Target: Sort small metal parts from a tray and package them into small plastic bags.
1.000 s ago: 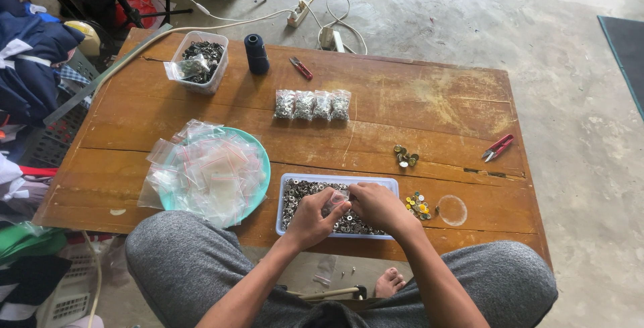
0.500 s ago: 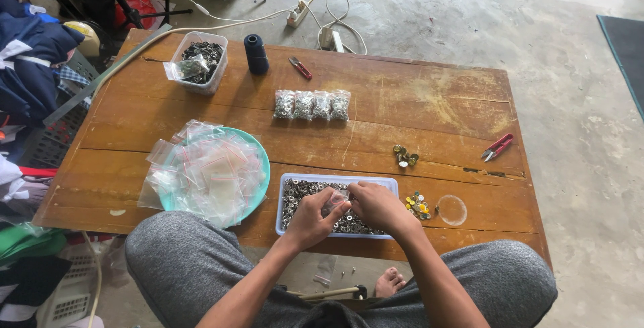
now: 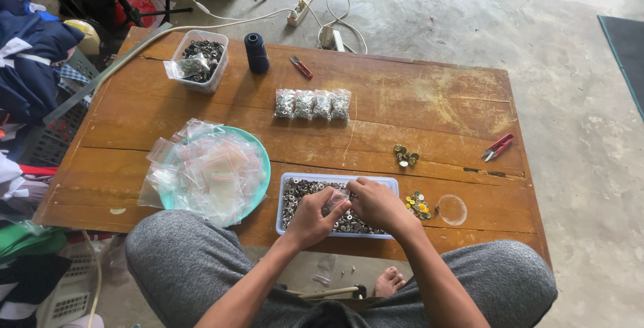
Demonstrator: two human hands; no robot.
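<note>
A white rectangular tray (image 3: 396, 190) full of small metal fasteners sits at the near edge of the wooden table (image 3: 436, 106). Both hands hover over it. My left hand (image 3: 314, 219) pinches a small clear plastic bag (image 3: 337, 200) above the fasteners. My right hand (image 3: 377, 204) meets it from the right, fingers on the same bag; what it pinches beyond that is hidden. Left of the tray, a teal plate (image 3: 263, 160) carries a heap of empty clear zip bags (image 3: 204, 170).
Several filled small bags (image 3: 312, 103) lie in a row mid-table. A clear tub of fasteners (image 3: 199, 60), a dark thread spool (image 3: 256, 52) and a red tool (image 3: 301, 67) stand at the back. Brass pieces (image 3: 404, 155), coloured pieces (image 3: 418, 204), a clear lid (image 3: 451, 209) and red snips (image 3: 497, 147) lie right.
</note>
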